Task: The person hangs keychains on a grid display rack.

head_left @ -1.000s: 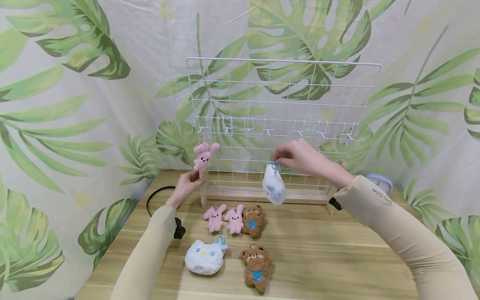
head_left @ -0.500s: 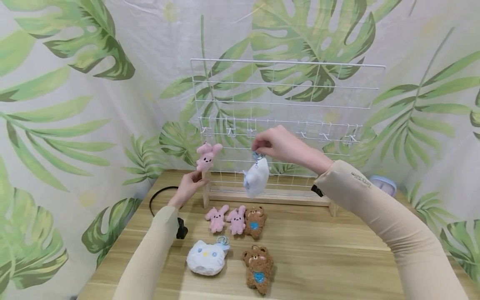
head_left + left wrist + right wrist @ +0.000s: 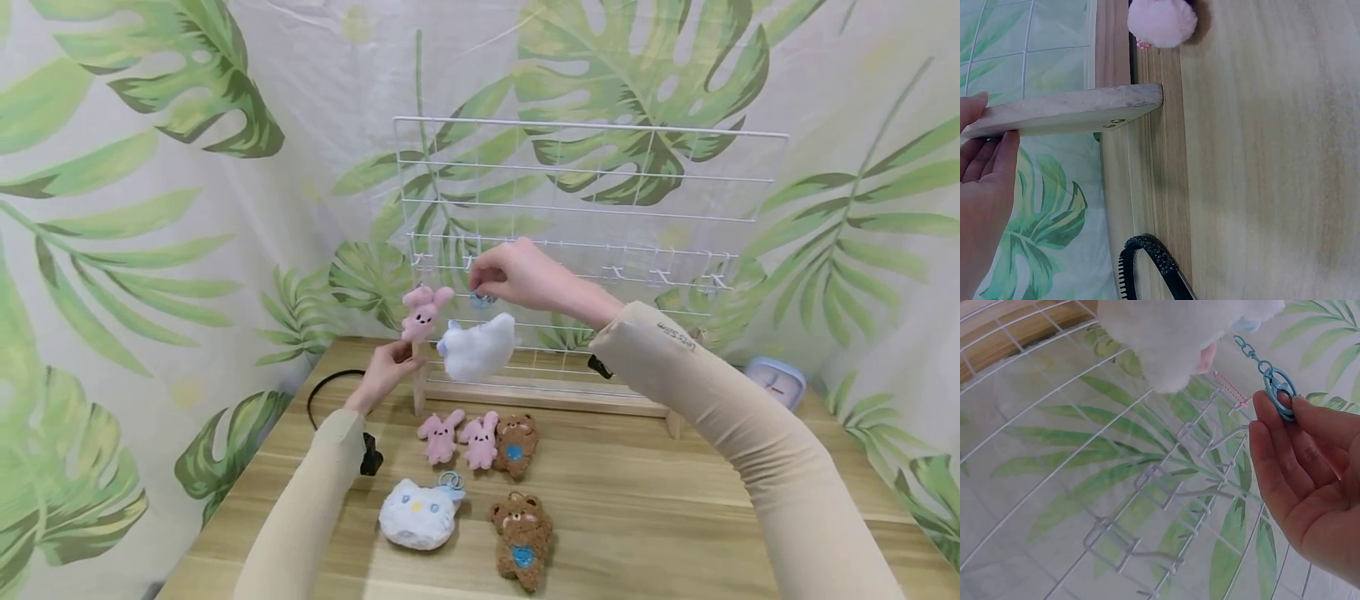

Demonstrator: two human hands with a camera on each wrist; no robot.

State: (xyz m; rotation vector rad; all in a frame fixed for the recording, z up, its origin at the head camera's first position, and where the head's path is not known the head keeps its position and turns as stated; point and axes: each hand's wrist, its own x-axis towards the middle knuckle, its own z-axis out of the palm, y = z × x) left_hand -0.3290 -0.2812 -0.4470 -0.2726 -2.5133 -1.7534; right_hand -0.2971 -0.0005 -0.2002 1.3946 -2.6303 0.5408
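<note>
My right hand (image 3: pixel 528 279) pinches the light-blue key ring (image 3: pixel 1280 400) of a white plush keychain (image 3: pixel 480 348) between thumb and fingers. The plush hangs below by a short blue chain, its face turned away in the head view. Behind it stands a white wire grid rack (image 3: pixel 592 127) with a row of hooks (image 3: pixel 1160 487); the hand is close in front of the hooks on the left. My left hand (image 3: pixel 386 373) grips the rack's wooden upright (image 3: pixel 1085 109). Just above that hand, a pink bunny keychain (image 3: pixel 422 315) hangs at the rack's left end.
On the wooden table (image 3: pixel 637 517) lie two pink bunny keychains, one of them this bunny (image 3: pixel 441 437), a brown bear (image 3: pixel 517 446), another bear (image 3: pixel 522 542) and a white cat plush (image 3: pixel 420 515). A black band (image 3: pixel 1147 250) curves at left; a clock (image 3: pixel 776 383) stands at right.
My right hand has moved left and slightly up along the rack with the white plush keychain, which has swung and turned. The left hand stays on the upright.
</note>
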